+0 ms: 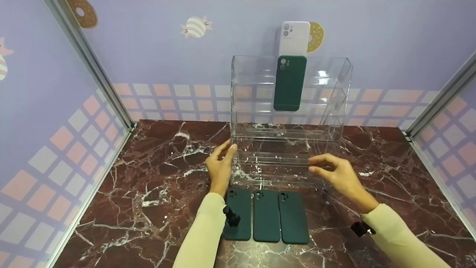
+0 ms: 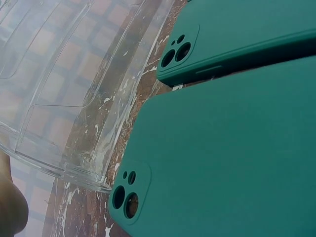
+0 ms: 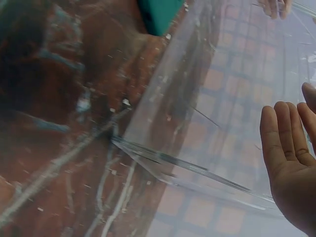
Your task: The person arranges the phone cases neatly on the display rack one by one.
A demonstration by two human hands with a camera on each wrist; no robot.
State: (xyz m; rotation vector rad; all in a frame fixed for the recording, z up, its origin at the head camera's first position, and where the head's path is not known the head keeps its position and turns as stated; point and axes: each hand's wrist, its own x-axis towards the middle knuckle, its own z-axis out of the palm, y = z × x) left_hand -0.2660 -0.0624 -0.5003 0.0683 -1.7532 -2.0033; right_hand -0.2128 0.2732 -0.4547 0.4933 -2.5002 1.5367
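Clear plastic stand [image 2: 54,98] spans 9 to 11 o'clock, its lowest corner just beside the green phone case [image 2: 217,148] that fills 3 to 6, camera cutouts [image 2: 131,205] toward 7. Second green case [image 2: 247,34] lies at 1 o'clock, cutouts near 12. White-veined brown marble [image 2: 147,81] shows between stand and cases. Left hand [image 2: 11,207], partly cropped, at 8; contact unclear.

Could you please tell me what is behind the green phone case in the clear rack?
Behind the green phone case, a white phone case shows its upper part above the green one's top edge. The white one's lower part is covered and cannot be seen.
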